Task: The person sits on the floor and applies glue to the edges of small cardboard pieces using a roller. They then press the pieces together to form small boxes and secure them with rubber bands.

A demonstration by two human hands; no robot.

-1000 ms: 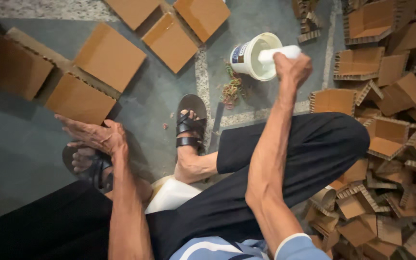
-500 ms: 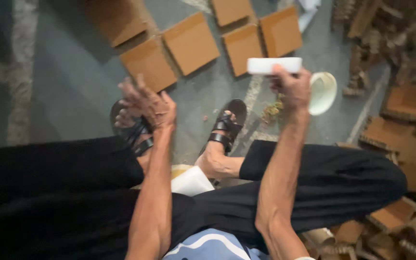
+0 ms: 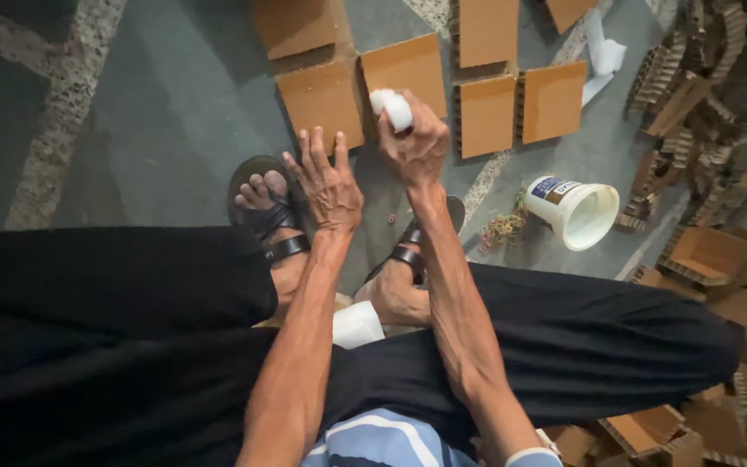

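White roller-like cylinder: small, stubby, rounded end, pokes out up-left from the top of the right hand's closed fist, tilted. Rest of it is hidden inside the grip.

Cardboard square under the grip: tan, flat on the floor, corrugated edge showing; cylinder tip sits over its lower edge, contact unclear.

Cardboard square left of the grip: same tan sheet, flat, the left hand's spread fingertips reach its lower edge.
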